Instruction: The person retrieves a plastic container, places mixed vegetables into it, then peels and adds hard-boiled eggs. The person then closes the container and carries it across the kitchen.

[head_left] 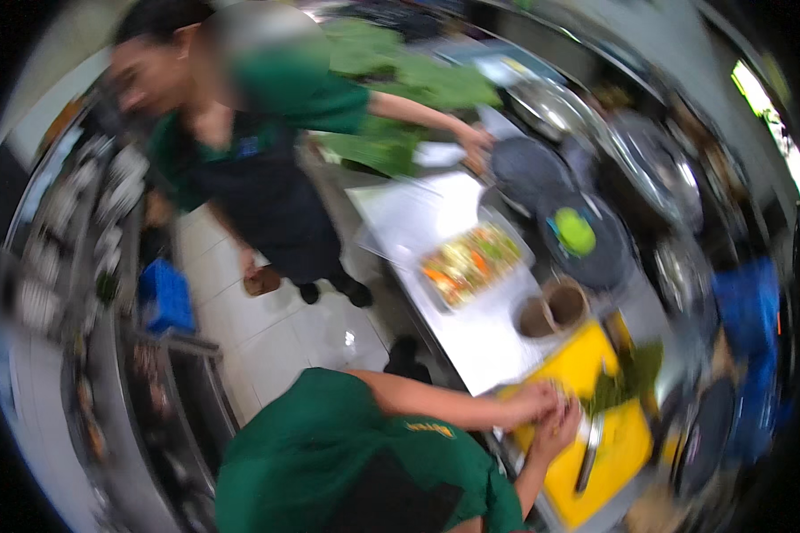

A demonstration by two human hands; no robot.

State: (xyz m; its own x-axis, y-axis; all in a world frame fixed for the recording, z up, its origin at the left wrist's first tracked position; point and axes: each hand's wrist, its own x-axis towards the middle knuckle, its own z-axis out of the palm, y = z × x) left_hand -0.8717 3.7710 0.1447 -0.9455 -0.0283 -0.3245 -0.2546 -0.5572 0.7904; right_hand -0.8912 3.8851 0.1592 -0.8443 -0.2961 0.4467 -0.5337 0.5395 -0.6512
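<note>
- Yellow cutting board (627, 444) lies on a pale, shiny worktop (493, 360), a knife (586, 468) and green leaves (640, 369) on top.
- Left hand (535, 401) and right hand (560, 430) meet above the board's left part, fingers drawn together; blur hides whatever they may hold.
- Beyond the board: brown cups (567, 305), a tray (528, 253) of chopped vegetables (471, 264), a co-worker (267, 195).
- Well left of it: white floor tiles (276, 346), a blue crate (164, 298).

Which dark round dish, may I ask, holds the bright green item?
The lower dish, nearer the cutting board, bears the green item; the upper dish, by the co-worker's hand, doesn't.
</note>
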